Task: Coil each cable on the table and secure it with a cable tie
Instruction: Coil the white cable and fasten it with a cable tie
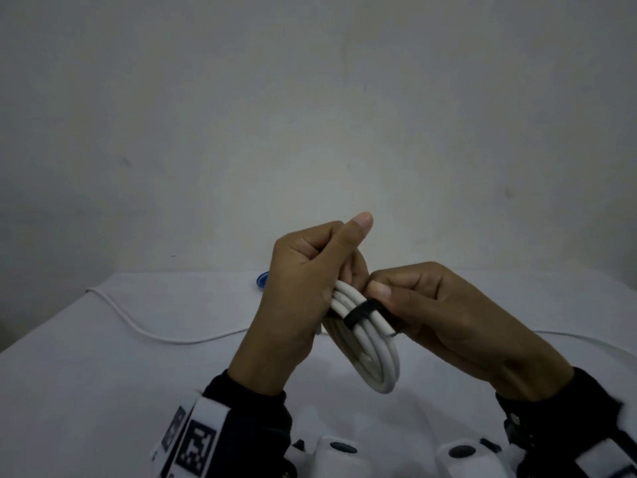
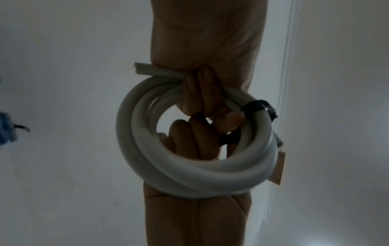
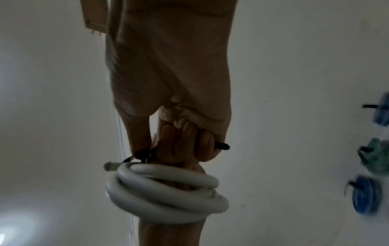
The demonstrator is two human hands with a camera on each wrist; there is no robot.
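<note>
Step in hand: tie-fastening. White coiled cable [image 1: 365, 343] was held above worktop [image 1: 103, 367]. Left hand [image 1: 303, 288] gripped coil's upper part; right hand [image 1: 444, 308] pinched black cable tie [image 1: 362, 313], already looped round strands. Next move likely needed: pull tail snug, keep loops bunched. Loose cable [image 1: 144, 329] lay uncoiled behind.

Loose white cable [image 1: 144, 327] snaking across left tabletop [image 1: 86, 374], blue coil [image 1: 262, 280] (far edge) — bare cloth between

Dim room: plain grey wall [image 1: 310, 115] behind white table [image 1: 86, 374].
</note>
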